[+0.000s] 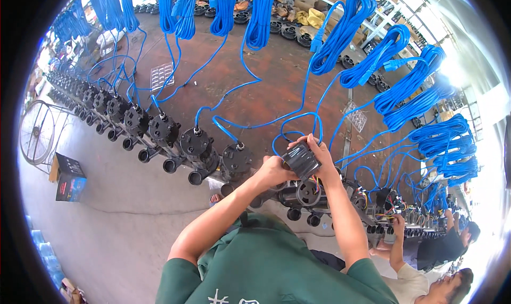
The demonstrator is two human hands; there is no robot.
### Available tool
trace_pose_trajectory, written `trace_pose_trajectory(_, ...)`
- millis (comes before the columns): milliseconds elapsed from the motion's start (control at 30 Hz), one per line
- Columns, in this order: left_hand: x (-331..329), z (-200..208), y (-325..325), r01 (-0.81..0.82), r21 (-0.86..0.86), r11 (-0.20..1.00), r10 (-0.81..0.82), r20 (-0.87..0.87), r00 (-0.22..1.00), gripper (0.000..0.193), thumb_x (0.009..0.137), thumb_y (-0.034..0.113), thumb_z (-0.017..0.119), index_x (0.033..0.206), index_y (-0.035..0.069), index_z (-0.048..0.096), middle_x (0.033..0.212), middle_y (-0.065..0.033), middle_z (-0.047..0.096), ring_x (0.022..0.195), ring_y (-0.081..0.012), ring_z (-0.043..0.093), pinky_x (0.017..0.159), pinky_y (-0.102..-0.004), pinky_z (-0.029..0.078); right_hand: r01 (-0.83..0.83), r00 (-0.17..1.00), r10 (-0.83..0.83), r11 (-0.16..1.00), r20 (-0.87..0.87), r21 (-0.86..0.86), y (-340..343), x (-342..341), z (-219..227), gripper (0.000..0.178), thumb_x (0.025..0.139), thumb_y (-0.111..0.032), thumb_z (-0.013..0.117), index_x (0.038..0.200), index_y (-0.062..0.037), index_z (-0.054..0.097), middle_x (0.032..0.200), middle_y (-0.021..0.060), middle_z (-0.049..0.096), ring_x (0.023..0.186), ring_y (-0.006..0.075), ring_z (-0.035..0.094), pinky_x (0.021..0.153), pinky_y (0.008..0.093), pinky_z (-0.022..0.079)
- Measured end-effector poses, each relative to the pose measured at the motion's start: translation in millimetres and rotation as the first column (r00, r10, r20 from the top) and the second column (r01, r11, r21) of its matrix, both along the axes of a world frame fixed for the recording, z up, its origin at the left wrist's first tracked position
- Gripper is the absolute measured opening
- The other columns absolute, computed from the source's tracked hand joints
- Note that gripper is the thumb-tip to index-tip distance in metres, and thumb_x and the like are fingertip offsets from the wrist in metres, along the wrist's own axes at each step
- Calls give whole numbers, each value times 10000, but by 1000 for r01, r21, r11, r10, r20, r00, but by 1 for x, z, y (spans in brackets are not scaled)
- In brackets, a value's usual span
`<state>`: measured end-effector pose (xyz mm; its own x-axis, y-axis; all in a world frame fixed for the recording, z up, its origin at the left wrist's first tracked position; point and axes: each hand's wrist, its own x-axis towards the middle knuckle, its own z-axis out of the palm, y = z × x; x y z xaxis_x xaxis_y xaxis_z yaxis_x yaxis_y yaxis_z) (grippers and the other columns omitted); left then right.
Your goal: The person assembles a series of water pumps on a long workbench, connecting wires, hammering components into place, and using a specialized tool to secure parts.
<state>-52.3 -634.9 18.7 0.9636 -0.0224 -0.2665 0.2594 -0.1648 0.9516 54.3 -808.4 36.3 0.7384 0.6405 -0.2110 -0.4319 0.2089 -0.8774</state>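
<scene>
A glossy black pump cover [302, 161], cup-shaped, is held tilted between both hands at the bench edge. My left hand [275, 172] grips its left side with fingers closed. My right hand [321, 157] wraps the right side and top. A blue cable loops up behind the right fingers; whether it joins the cover is hidden. Just below the hands lies an open black pump body [308, 192] with coloured wires showing beside the right forearm. Left of the hands stands a closed black pump [236, 160] with a blue cable coming from its top.
Several closed pumps [164, 131] line the table edge to the left. Coiled blue cables [343, 32] hang above the dark red-brown table [223, 85]. At right, co-workers' hands [398, 227] reach toward open wired pumps. A black box [70, 177] and a wheel [38, 132] are at left.
</scene>
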Motion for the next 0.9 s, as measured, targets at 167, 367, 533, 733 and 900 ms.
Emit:
trace_pose_trajectory(167,-15,4,-13,-176,330,927,128,164,978,389,659,243,882,920,-18,759,1083,-179,722,1186,-356,597,1020,-447,508,-29,999,27,998,-43,-56,-11,-1,-15,374,1093,-400,587,1146,-44,691,1133,168,764,1034,263,758,892,428,648)
trace_pose_trajectory(367,-16,-46,-16,-427,473,771,184,477,860,525,646,169,864,1064,-33,618,1207,-222,580,1216,-442,545,1005,-505,504,-11,987,61,948,148,-318,-14,13,-44,376,1082,-397,621,1143,-32,682,1138,136,768,984,185,741,880,358,608)
trace_pose_trajectory(533,-24,-50,-37,-554,520,650,238,553,798,759,639,170,871,1251,-37,472,1216,-230,535,1121,-430,584,892,-498,512,-141,990,128,939,-63,-314,-17,12,-30,365,1071,-405,634,1168,-56,682,1182,133,760,1018,199,746,898,373,613)
trace_pose_trajectory(733,-35,-50,-30,-546,526,652,253,528,811,895,671,278,890,1377,-45,444,1384,-245,524,1246,-421,552,990,-482,493,-73,995,47,937,-85,-340,-12,6,-39,371,1068,-416,635,1162,-59,680,1186,154,753,1018,230,743,890,393,623)
trace_pose_trajectory(900,-60,-69,-38,-541,460,704,437,320,841,1066,677,324,910,1493,-80,354,1324,-268,570,1223,-454,587,1012,-523,492,0,995,34,933,89,-360,-3,0,-48,376,1060,-420,650,1126,-51,677,1123,172,765,995,228,745,855,376,628)
